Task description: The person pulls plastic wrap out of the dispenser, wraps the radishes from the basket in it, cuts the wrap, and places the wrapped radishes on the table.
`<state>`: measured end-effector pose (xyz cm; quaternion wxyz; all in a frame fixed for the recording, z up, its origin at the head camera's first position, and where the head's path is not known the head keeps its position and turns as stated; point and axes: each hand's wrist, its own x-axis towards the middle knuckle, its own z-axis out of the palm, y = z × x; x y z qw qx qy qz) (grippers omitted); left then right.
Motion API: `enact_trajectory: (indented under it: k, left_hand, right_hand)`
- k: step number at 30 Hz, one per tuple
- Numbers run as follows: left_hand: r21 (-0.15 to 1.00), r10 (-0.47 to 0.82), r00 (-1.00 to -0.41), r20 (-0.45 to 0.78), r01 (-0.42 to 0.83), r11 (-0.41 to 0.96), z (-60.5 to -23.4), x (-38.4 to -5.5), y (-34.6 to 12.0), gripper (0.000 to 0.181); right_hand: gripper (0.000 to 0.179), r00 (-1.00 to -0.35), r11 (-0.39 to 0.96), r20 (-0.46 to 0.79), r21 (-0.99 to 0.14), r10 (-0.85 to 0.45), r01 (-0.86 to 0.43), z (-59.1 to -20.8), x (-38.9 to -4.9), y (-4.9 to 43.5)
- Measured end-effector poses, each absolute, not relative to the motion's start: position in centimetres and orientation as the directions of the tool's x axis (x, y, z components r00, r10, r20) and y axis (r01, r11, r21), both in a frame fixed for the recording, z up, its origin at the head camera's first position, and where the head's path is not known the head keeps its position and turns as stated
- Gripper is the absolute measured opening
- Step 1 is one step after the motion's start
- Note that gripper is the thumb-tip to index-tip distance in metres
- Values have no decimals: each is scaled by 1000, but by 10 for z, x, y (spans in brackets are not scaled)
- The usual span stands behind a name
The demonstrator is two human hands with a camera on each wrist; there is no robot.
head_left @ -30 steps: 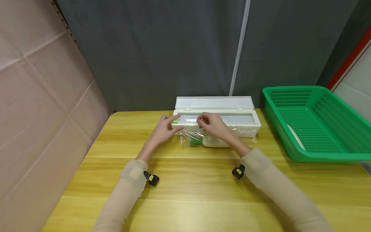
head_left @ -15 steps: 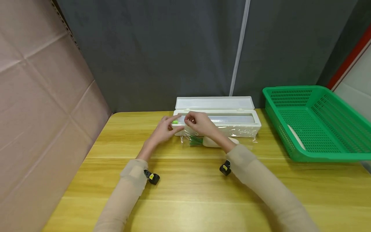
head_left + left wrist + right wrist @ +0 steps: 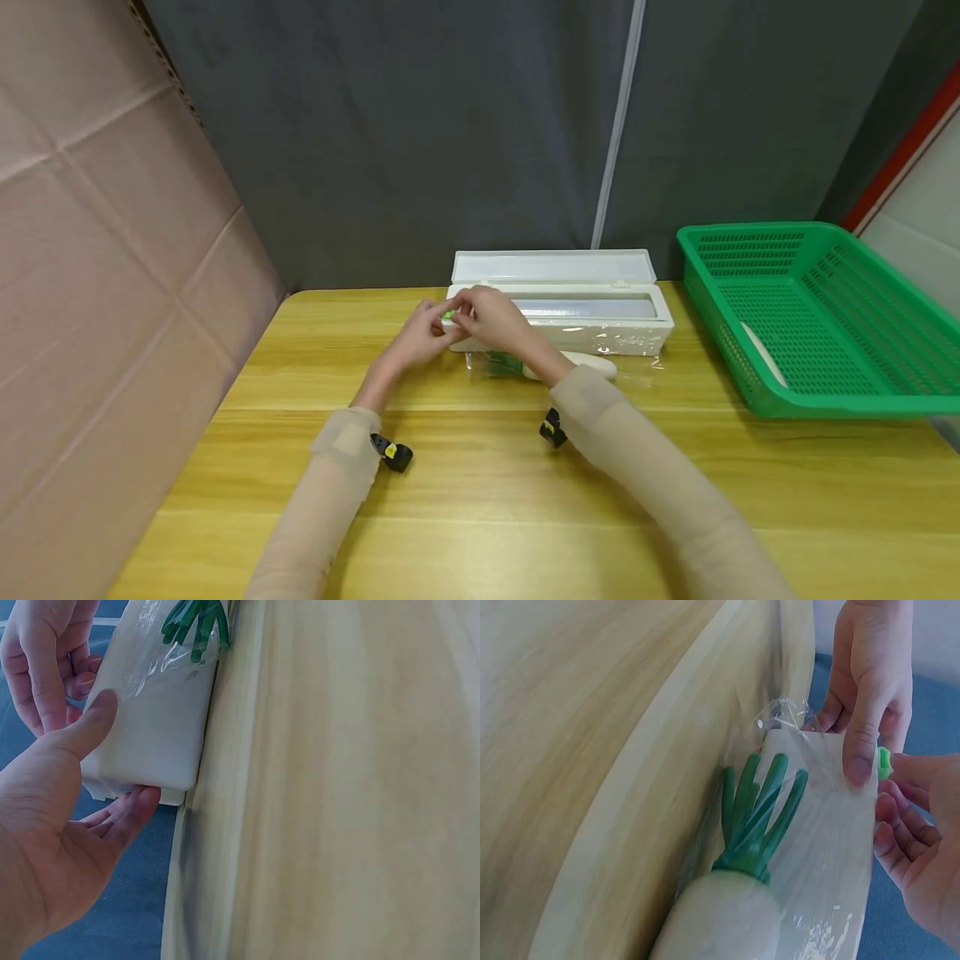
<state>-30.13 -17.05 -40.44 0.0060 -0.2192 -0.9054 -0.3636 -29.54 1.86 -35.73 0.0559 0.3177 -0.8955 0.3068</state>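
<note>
White box (image 3: 585, 325) on wood-grain table (image 3: 465, 517), dark grey curtain (image 3: 412, 150) behind.

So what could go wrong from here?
The right hand is at the green slider, close beside the left hand; they might collide. The loose clear film overlaps the green end of the radish and could cling or crumple. The white box might shift if the left hand's grip slips.
</note>
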Motion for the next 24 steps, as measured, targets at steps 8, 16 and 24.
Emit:
enact_trajectory:
  k: [8, 16, 24]
  left_hand:
    - [696, 399, -903, 162, 391, 602, -407, -303, -173, 63]
    - [679, 399, -901, 171, 401, 615, -405, -302, -173, 61]
    - [685, 380, -908, 178, 392, 614, -403, -302, -173, 60]
  right_hand:
    - [19, -820, 678, 264, -464, -507, -569, -358, -297, 10]
    - [16, -816, 703, 312, -414, -488, -578, -362, -299, 6]
    - [16, -814, 702, 340, -413, -472, -580, -364, -298, 8]
